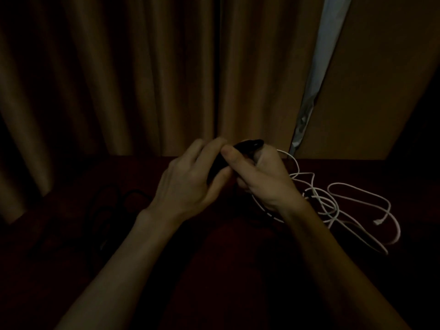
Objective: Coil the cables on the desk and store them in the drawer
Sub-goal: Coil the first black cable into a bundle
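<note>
Dark desk [352, 170] | left hand [185, 186], right hand [264, 184] fingers clasp black cable [247, 145] between them | white cable [357, 201] rightward

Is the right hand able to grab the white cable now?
Probably not yet: the right hand is busy gripping the black cable with the left hand. The white cable lies uncovered just beside it, though.

Two hands meet in the middle.
Both bare arms reach forward. The left hand [190, 179] and the right hand [265, 179] touch, fingers curled round a black cable [250, 144].
</note>
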Available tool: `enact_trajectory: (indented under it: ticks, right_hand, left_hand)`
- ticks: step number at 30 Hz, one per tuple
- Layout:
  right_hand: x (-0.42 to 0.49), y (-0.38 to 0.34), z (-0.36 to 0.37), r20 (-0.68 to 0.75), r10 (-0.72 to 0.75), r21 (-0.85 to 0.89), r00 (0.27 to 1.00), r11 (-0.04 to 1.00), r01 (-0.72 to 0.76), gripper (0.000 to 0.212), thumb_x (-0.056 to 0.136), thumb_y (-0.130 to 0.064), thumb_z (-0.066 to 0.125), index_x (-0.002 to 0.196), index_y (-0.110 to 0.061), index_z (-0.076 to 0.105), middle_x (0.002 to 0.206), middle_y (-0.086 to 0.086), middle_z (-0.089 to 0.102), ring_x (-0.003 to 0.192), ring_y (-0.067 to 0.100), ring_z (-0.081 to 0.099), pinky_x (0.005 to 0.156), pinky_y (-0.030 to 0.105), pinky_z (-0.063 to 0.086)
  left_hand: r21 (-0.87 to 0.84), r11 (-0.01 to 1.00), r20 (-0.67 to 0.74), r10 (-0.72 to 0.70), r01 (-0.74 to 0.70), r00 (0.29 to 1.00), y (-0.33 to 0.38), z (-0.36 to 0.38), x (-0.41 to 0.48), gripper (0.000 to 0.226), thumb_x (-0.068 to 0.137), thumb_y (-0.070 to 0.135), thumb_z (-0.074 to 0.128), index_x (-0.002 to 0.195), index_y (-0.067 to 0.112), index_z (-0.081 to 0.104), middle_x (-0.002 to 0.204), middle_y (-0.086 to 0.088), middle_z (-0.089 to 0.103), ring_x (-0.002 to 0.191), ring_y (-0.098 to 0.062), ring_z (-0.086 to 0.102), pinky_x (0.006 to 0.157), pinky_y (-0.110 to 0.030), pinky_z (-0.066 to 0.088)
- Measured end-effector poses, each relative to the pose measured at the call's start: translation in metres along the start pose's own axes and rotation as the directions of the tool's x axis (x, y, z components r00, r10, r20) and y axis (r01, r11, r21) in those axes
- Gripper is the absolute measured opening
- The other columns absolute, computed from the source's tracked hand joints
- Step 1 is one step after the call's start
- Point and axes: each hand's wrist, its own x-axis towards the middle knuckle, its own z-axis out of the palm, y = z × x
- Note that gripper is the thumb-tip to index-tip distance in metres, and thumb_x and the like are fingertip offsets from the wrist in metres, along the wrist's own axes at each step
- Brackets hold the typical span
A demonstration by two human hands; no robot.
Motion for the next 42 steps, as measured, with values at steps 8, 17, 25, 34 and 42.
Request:
enact_trajectory:
  ticks: [8, 17, 25, 34, 42]
  right_hand:
    - [0.004, 0.002, -0.008, 0.127, 0.003, 0.132, 0.992, 0.991, -0.019, 0.015, 0.101, -0.017, 0.053, 0.092, -0.009, 0.062, 0.062, 0.001, 0.032, 0.049, 0.006, 0.029, 0.045, 0.018, 0.024]
    - [0.001, 0.005, -0.021, 0.132, -0.045, 0.221, 0.990, 0.975, 0.015, 0.032, 0.088, -0.006, 0.070, 0.118, -0.015, 0.064, 0.075, 0.010, 0.041, 0.050, 0.009, 0.030, 0.043, 0.019, 0.024]
    - [-0.009, -0.013, -0.027, 0.261, -0.039, -0.048, 0.965, 0.997, 0.053, 0.043, 0.079, -0.005, 0.072, 0.119, -0.020, 0.066, 0.103, 0.003, 0.073, 0.101, 0.008, 0.070, 0.086, 0.021, 0.053]
    - [-0.007, -0.014, -0.022, 0.274, -0.017, -0.218, 0.962, 0.973, 0.079, 0.036, 0.085, 0.000, 0.077, 0.118, -0.010, 0.064, 0.091, -0.004, 0.072, 0.081, 0.012, 0.069, 0.070, 0.025, 0.053]
    - [-0.006, -0.013, -0.007, 0.305, -0.072, -0.217, 0.950, 0.966, 0.143, 0.042, 0.088, 0.006, 0.073, 0.127, -0.008, 0.065, 0.098, 0.002, 0.076, 0.094, 0.015, 0.072, 0.087, 0.030, 0.056]
  left_hand:
    - [-0.465, 0.809, -0.030, -0.420, 0.359, 0.907, 0.014, -0.004, 0.011, 0.012, 0.100, 0.023, 0.063, 0.111, 0.020, 0.063, 0.077, 0.012, 0.064, 0.065, -0.003, 0.061, 0.056, -0.015, 0.045]
    - [-0.741, -0.150, 0.652, -0.394, 0.654, 0.648, 0.022, -0.019, 0.026, 0.037, 0.099, 0.036, 0.051, 0.116, 0.006, 0.066, 0.068, -0.004, 0.054, 0.041, -0.006, 0.038, 0.034, -0.016, 0.019]
    - [-0.582, -0.274, 0.808, -0.091, 0.766, 0.582, 0.017, -0.031, 0.023, 0.041, 0.096, 0.034, 0.050, 0.130, 0.015, 0.065, 0.080, -0.008, 0.064, 0.045, -0.004, 0.049, 0.030, -0.011, 0.025]
    - [-0.618, 0.044, 0.766, -0.192, 0.785, 0.613, 0.015, -0.025, 0.019, 0.035, 0.092, 0.044, 0.058, 0.122, 0.029, 0.070, 0.070, -0.007, 0.059, 0.049, -0.013, 0.043, 0.035, -0.017, 0.025]
    - [-0.653, 0.124, 0.716, -0.221, 0.747, 0.662, 0.010, -0.037, 0.020, 0.045, 0.092, 0.040, 0.056, 0.132, 0.023, 0.065, 0.065, -0.008, 0.056, 0.045, -0.010, 0.047, 0.031, -0.015, 0.029]
